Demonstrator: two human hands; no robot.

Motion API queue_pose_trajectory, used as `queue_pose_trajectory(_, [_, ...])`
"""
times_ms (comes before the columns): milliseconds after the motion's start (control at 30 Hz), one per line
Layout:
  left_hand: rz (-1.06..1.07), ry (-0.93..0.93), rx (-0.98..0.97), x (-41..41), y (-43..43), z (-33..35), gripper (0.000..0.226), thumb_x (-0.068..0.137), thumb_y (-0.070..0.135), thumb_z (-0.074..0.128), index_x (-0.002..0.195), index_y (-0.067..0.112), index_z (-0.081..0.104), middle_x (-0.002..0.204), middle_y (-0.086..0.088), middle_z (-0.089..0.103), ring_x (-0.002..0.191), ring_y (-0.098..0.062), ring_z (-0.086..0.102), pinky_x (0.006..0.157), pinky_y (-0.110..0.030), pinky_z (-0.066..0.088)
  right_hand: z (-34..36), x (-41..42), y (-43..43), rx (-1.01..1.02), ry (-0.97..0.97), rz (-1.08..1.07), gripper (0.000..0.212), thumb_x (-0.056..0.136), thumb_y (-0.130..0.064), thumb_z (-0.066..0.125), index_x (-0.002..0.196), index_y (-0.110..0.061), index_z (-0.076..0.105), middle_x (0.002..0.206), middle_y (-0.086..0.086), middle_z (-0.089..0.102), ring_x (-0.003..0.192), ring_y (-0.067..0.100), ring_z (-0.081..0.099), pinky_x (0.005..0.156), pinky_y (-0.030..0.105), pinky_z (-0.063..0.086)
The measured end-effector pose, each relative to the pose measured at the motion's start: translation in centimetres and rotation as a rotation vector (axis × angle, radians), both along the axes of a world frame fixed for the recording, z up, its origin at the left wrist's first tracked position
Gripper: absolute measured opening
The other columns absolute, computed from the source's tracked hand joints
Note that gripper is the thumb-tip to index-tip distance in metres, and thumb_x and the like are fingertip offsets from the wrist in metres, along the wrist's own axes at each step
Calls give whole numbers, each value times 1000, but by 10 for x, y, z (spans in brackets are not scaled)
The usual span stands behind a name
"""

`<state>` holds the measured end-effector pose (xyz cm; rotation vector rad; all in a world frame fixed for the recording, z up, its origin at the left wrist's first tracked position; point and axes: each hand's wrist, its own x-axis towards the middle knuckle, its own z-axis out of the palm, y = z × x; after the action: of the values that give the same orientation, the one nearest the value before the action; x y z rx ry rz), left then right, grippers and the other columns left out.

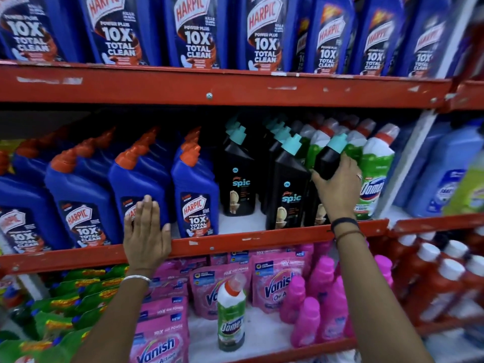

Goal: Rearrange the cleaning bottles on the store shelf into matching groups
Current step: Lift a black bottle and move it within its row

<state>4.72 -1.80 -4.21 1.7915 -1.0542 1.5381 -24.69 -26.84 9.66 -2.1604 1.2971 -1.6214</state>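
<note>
On the middle shelf stand blue Harpic bottles [195,197] at left, black Spic bottles with teal caps [238,176] in the centre, and green Domex bottles [374,176] at right. My right hand [337,189] is shut on the neck of a black Spic bottle [328,158] standing at the shelf front between the Spic and Domex rows. My left hand [145,231] rests flat, fingers apart, on the red shelf edge [235,242] against a Harpic bottle. One green Domex bottle [231,313] stands alone on the lower shelf among pink Vanish packs.
Large Harpic bottles [196,35] fill the top shelf. Pale blue bottles [442,174] stand beyond a white divider at right. Below are pink Vanish pouches [162,336], pink bottles [327,305], red bottles [440,279] and green packs [65,310]. A gap of bare shelf lies between the Spic rows.
</note>
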Motion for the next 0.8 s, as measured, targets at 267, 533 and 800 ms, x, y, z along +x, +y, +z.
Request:
queue_pose_trajectory(267, [6, -5, -16, -1, -1, 1, 68, 96, 28, 33, 155, 9, 6, 163, -1, 2, 149, -15, 1, 121, -36, -2, -1, -9, 18, -49, -184, 34, 70, 73, -32, 78, 127, -1, 47, 131, 17, 53, 124, 34, 42, 97, 49, 44])
queue_pose_trajectory(533, [30, -10, 2, -3, 0, 3, 68, 96, 28, 33, 155, 10, 5, 163, -1, 0, 149, -15, 0, 121, -35, -3, 47, -26, 100, -239, -303, -14, 69, 67, -48, 76, 123, -15, 54, 124, 4, 62, 117, 28, 52, 87, 37, 44])
queue_pose_trajectory(800, [46, 15, 31, -3, 2, 3, 70, 94, 28, 33, 155, 10, 4, 163, -1, -1, 149, -15, 0, 120, -35, -5, 51, 32, 148, -206, -221, 168, 69, 65, -60, 73, 118, -19, 59, 116, -1, 65, 111, 24, 56, 77, 34, 45])
